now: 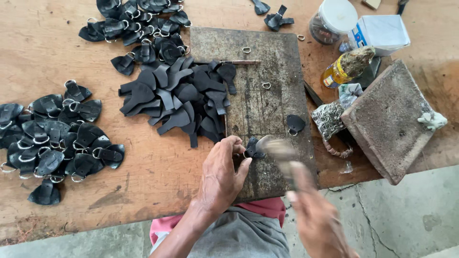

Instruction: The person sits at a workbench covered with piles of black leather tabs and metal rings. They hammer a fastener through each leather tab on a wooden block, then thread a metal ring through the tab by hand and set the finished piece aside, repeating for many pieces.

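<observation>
- Clear jar (330, 21) with a white lid sits at the far right beside a white box (380, 31); the jar's contents are unclear.
- Left hand (221, 174) pinches a black leather piece (252, 148) flat on the dark slab (267, 95).
- Right hand (313, 215) closes around a blurred hammer (279, 153) (mid-swing, above the piece).
- Heaps of cut leather (179, 98) crowd the slab's left.

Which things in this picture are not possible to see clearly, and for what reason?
Head view only:
- Tool in the right hand: motion blur, kind unclear.
- Right hand's grip: blurred, partly cut by the bottom edge.
- Black leather piece under the left hand: fingers cover part.
- Jar: cut by the top edge.
</observation>
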Motion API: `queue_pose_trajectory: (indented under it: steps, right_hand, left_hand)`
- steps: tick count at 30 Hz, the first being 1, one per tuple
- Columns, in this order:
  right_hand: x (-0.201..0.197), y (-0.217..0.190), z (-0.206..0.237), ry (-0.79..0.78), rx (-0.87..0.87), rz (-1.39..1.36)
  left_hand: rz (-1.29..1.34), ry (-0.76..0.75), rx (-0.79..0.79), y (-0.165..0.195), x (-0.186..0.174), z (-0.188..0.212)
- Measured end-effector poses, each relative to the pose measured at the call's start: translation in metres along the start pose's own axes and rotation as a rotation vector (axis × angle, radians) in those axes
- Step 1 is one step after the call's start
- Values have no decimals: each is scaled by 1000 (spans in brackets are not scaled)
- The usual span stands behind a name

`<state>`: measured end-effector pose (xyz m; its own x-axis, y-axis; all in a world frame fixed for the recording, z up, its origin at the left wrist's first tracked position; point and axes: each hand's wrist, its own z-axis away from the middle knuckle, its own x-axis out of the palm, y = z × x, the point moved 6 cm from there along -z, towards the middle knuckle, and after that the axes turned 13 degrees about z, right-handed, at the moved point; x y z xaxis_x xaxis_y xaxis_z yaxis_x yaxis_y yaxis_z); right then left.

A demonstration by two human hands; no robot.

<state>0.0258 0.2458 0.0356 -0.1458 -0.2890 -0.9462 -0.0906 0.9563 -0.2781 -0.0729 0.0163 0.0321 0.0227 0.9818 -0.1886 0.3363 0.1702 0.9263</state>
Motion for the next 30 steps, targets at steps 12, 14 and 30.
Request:
queue_pose_trajectory:
  steps: [12,14,30]
  right_hand:
    - [-71,8,-9,390,351,-438]
    - [-32,-25,-24,174,135,-100]
    - [52,-52,-68,-166,328,-832]
  left_hand:
    - [89,-20,-38,-7,-3,1]
    - [104,-25,-84,-10,-2,2]
    - [-232,41,48,28,-106,23]
